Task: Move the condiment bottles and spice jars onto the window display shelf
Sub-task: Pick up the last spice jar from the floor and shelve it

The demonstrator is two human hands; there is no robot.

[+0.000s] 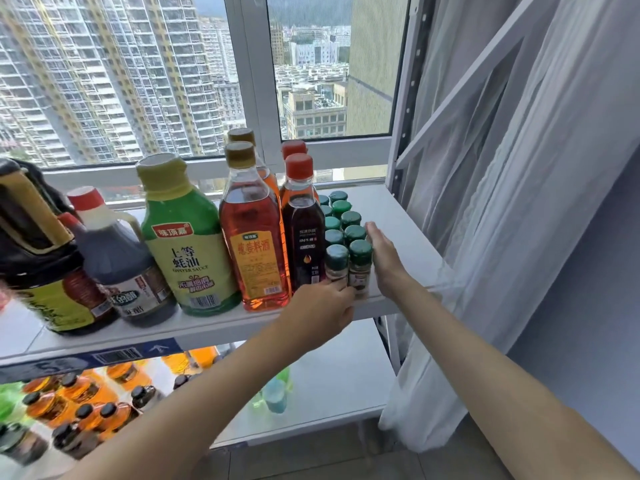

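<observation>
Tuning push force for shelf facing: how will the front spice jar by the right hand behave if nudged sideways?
The front spice jar looks tall and narrow, so a push near its green cap would probably tip it; push low. It stands against its neighbour jar, so that likely shifts too. The right hand lies flat along it. Small, so probably light and quick to slide on the smooth shelf.

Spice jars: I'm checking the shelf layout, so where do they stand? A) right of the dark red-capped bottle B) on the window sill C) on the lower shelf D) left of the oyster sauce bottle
A: the green-lidded spice jars stand in two rows right of the dark red-capped bottle on the shelf.
</observation>
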